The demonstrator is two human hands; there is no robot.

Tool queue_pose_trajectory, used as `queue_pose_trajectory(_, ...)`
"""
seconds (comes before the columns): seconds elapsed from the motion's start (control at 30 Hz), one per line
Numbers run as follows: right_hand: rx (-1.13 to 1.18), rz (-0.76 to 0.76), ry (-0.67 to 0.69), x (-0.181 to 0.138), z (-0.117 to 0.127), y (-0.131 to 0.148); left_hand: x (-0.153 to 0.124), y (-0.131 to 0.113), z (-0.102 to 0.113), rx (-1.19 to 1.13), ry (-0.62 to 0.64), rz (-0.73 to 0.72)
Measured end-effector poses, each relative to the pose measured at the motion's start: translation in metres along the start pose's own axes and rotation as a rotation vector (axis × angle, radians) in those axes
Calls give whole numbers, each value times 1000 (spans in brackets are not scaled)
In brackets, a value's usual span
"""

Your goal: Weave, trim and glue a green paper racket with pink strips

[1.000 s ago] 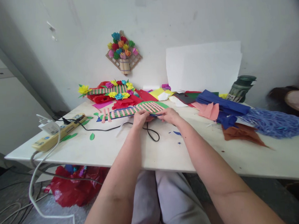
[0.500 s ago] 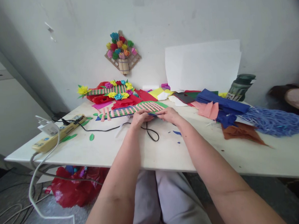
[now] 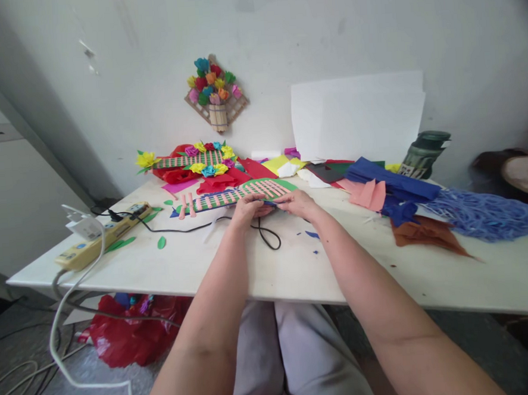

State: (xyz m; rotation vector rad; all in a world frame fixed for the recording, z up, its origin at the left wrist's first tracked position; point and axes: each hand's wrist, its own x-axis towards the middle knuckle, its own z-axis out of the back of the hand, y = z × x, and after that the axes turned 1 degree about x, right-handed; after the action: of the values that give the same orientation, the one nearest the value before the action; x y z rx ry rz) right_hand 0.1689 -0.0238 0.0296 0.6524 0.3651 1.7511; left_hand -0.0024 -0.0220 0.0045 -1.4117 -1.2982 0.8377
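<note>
While our nearly closed left hand (image 3: 248, 210) and right hand (image 3: 299, 205) pinch the long green-and-blue paper shape (image 3: 228, 196) at six o'clock, its pink-strip lattice (image 3: 267, 189) looks done (edging perhaps unfinished).

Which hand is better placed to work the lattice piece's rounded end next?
Likely the right hand: it touches the lattice piece closer to that end; the left hand holds nearer its middle.

So the front craft piece (image 3: 234, 195) is green with a pink grid and blue edging, bottle (image 3: 423, 155) dark green, power strip (image 3: 103, 238) kinda yellowish, plastic bag (image 3: 132, 339) red.
</note>
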Motion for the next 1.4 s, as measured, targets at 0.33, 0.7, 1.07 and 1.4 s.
queue_pose_trajectory(0.33, 246, -19, 104, 1, 2, -3, 1, -3, -4, -26, -71, 60)
queue_pose_trajectory(0.7, 217, -29, 141, -2, 6, 0, 2, -1, -4, 0, -78, 49)
queue_pose_trajectory(1.07, -150, -40, -27, 1, 2, 10, -1, -5, -10, 37, -92, 35)
queue_pose_trajectory(1.4, -129, -68, -78, 1, 7, 9, -5, -14, -23, -109, -317, 82)
